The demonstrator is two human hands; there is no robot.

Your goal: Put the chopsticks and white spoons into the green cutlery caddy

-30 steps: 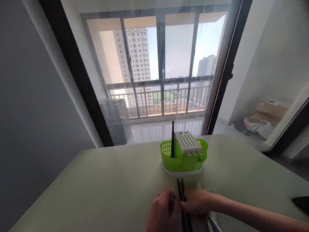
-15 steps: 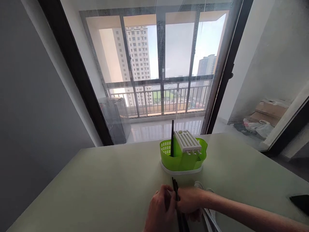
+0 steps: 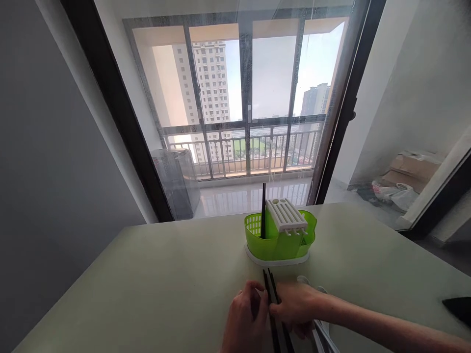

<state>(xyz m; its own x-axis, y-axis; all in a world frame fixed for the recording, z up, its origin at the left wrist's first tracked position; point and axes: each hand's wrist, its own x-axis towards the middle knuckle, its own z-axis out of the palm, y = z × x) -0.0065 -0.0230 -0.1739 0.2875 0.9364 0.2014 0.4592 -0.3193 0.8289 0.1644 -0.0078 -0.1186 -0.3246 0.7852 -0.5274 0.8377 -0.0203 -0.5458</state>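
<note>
Black chopsticks [image 3: 273,323] lie lengthwise on the table in front of me, split into two lines with a narrow gap at their far ends. My left hand [image 3: 246,314] is curled at the left line, thumb and fingertips closed against it. From the right, my right hand [image 3: 292,305] reaches across, its fingers closed around the right line. Partly under my right hand are spoon-like utensils with pale rounded ends [image 3: 303,280] and shiny handles [image 3: 326,338]. Beyond the hands stands a green utensil holder [image 3: 274,249] with a white slotted top; dark chopsticks [image 3: 263,211] stand upright in its left basket.
The pale table [image 3: 176,279] ends at a glass door, with a balcony behind it. A dark object [image 3: 458,308] sits at the table's right edge. Cardboard [image 3: 414,169] and plastic bags [image 3: 401,193] lie on the floor beyond the right side.
The chopsticks, close together before, are now parted: my right hand has shifted slightly right with its line. My left hand has stayed nearly in place.
</note>
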